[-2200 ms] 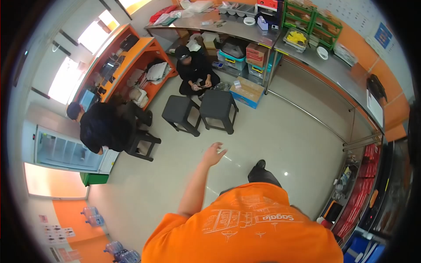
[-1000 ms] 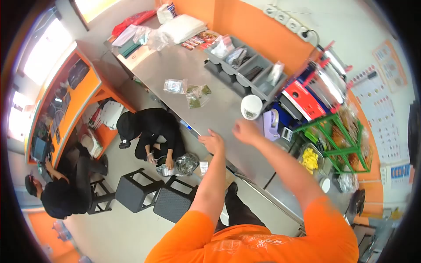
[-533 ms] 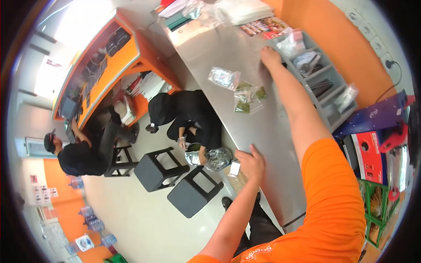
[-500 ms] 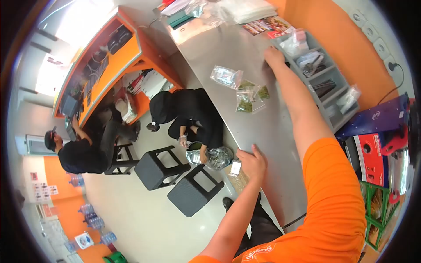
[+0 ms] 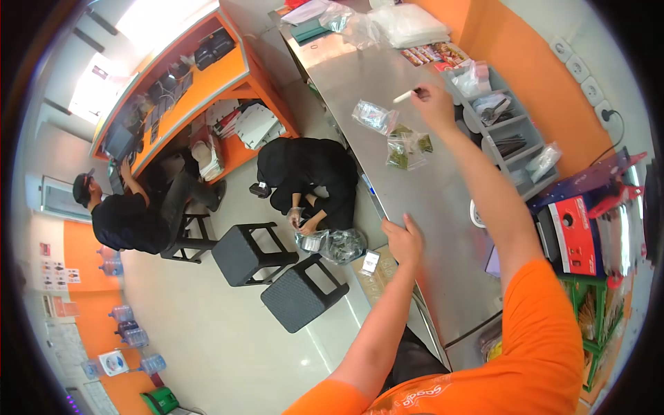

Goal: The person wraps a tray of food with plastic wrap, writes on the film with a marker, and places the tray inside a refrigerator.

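My right hand (image 5: 436, 109) is raised over the metal table (image 5: 449, 277), its fingers closed on a slim white pen-like stick (image 5: 404, 96) with a dark part near the fingertips. Below and left of it lie a clear plastic packet (image 5: 375, 116) and several small clear bags (image 5: 404, 149) of green dried leaf-like stuff. At the table's near-left edge, my left hand (image 5: 403, 241) grips the rim, thumb on top and fingers partly hidden. Under that hand, a cardboard box (image 5: 377, 278) with a white label sits beside the table.
A grey divided tray (image 5: 515, 131) with bags and utensils lines the wall. Plastic bags (image 5: 408, 25) are piled at the table's far end. A crouching person (image 5: 315, 180) handles silvery bags near two black stools (image 5: 304, 294); another person (image 5: 131, 214) sits at an orange desk (image 5: 197, 93).
My right hand has risen from beside the tray and now holds the white stick out over the table. My left hand stays on the rim. The whole view has shifted slightly.
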